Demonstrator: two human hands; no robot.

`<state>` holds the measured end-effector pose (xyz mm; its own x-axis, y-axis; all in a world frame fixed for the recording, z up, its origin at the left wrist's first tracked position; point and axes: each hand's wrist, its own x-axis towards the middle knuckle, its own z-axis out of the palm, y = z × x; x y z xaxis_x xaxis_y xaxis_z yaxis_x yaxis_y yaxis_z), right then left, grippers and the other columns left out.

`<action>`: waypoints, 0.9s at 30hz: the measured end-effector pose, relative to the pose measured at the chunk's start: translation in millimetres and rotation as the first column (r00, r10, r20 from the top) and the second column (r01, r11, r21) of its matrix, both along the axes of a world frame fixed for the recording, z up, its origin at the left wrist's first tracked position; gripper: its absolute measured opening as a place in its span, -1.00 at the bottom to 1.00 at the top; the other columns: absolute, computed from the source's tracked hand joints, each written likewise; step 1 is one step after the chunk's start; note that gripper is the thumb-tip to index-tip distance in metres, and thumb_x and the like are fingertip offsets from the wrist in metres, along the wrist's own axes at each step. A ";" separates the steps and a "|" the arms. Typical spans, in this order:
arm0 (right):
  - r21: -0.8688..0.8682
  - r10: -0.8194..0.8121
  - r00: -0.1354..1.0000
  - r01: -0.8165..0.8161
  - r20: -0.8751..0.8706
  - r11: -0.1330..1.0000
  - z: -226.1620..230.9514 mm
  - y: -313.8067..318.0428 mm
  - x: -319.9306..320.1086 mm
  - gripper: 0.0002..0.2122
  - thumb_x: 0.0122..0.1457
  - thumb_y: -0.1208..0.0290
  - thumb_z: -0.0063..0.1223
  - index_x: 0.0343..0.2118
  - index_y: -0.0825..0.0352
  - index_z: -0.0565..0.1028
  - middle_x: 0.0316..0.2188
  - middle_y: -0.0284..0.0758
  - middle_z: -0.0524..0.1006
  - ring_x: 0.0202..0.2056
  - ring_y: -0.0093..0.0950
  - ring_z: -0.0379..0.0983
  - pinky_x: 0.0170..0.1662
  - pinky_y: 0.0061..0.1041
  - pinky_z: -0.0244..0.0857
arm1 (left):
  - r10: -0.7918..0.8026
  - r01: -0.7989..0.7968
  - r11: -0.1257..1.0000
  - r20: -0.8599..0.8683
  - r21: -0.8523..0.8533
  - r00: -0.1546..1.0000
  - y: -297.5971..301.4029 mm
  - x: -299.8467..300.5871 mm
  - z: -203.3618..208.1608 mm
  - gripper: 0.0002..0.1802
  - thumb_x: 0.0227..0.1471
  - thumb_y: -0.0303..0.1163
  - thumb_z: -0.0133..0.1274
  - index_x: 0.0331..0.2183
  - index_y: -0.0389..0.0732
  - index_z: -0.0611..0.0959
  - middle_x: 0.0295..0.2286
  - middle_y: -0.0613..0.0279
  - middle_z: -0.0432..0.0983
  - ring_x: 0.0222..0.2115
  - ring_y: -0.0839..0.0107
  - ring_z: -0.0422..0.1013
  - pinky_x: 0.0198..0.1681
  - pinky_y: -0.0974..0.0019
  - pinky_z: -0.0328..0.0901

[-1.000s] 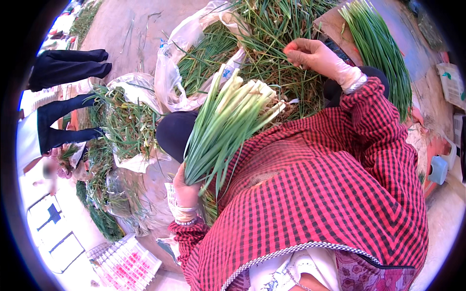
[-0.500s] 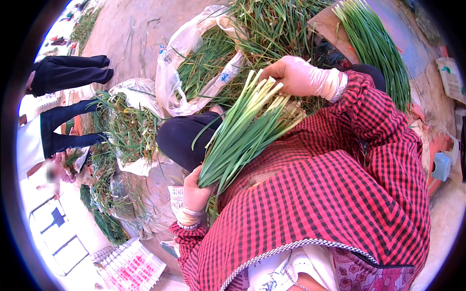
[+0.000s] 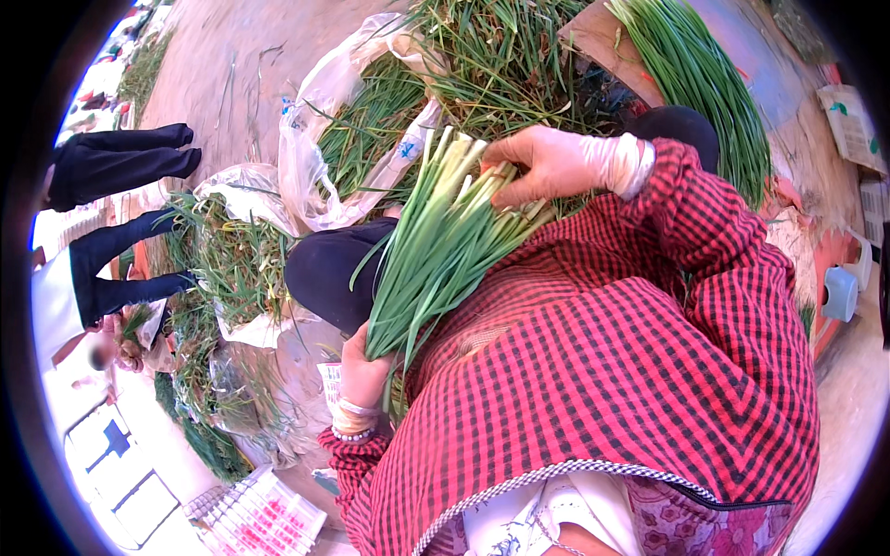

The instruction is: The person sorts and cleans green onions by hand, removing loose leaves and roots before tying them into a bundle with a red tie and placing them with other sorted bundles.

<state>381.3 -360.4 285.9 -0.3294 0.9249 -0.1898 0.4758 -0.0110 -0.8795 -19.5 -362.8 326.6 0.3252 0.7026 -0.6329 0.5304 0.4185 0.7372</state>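
Observation:
A loose bunch of garlic chives (image 3: 440, 250) lies slanting across my lap, its pale stem ends up toward the right and its green tips down to the left. My left hand (image 3: 360, 372), gloved with a beaded bracelet at the wrist, is closed around the leafy tips. At the pale end, my gloved right hand (image 3: 556, 164) has its thumb and fingers bent onto some stems. Its fingertips press against them, partly hidden by the stems. Some shorter stems stick out below the right hand.
Ahead lies an open white plastic bag (image 3: 306, 167) of greens beside a heap of loose chives (image 3: 510, 65). A long neat bundle of chives (image 3: 695, 83) rests on a board at the far right. Other people's legs (image 3: 125, 269) show at left, a blue cup (image 3: 840, 295) at right.
My right hand has come down from above the stems and now has its fingers on them. The left hand still grips the tips. The whole view has shifted slightly.

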 end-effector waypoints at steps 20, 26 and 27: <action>0.321 -0.342 0.935 0.298 0.089 0.899 8.8 12.7 -40.1 -0.75 0.18 0.22 0.11 -0.15 0.21 0.60 -0.41 -0.16 0.61 -0.36 -0.26 0.59 -0.25 -0.37 0.44 | 0.179 -0.153 0.972 0.135 -0.179 0.975 -9.2 33.6 8.1 -0.48 -0.26 -0.73 0.04 -0.13 -0.29 0.54 -0.42 0.27 0.53 -0.53 0.50 0.40 -0.47 0.44 0.30; 0.369 -0.435 0.899 0.389 0.048 0.844 14.1 17.1 3.7 -0.74 0.21 0.26 0.13 -0.12 0.28 0.58 -0.38 -0.14 0.62 -0.34 -0.30 0.61 -0.25 -0.41 0.44 | 0.218 -0.147 0.940 0.207 -0.308 0.954 -5.2 36.5 6.5 -0.49 -0.25 -0.69 0.10 -0.13 -0.28 0.52 -0.44 0.24 0.50 -0.60 0.50 0.37 -0.59 0.48 0.27; 0.436 -0.440 0.888 0.346 0.134 0.831 13.9 17.3 6.3 -0.75 0.22 0.24 0.11 -0.13 0.26 0.58 -0.41 -0.14 0.61 -0.37 -0.26 0.59 -0.28 -0.37 0.43 | 0.206 -0.134 0.938 0.202 -0.320 0.958 -3.7 39.0 10.1 -0.50 -0.25 -0.69 0.10 -0.13 -0.28 0.52 -0.45 0.24 0.50 -0.60 0.50 0.37 -0.59 0.48 0.27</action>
<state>387.6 -343.1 299.8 0.0849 0.9780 0.1904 0.6857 0.0812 -0.7233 19.5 -366.5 336.7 0.3789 0.5490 -0.7450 0.2635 0.7077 0.6556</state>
